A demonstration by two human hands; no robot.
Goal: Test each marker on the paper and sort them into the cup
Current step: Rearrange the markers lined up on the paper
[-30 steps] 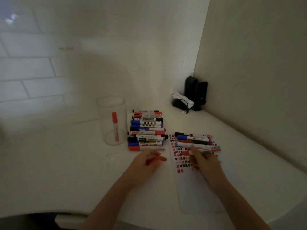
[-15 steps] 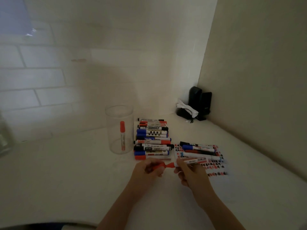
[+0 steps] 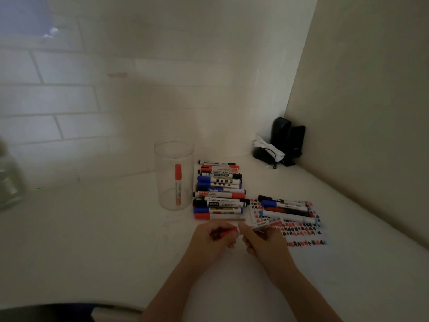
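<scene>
Hands meet low over the tabletop (image 3: 116,240): left hand (image 3: 212,240) curls its fingers round the red cap (image 3: 228,233), right hand (image 3: 262,240) pinches the red marker (image 3: 263,225) by its barrel. Light, rigid, smooth plastic, I'd judge; best gripped mid-barrel. Clear cup (image 3: 174,175) stands just beyond, scribbled paper (image 3: 301,231) to the right.

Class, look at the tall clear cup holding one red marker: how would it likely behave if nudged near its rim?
The clear cup is tall and narrow, so it would probably tip rather than slide. It holds only one red marker, so it is likely light. If it fell, its round wall might roll toward the marker pile.
</scene>
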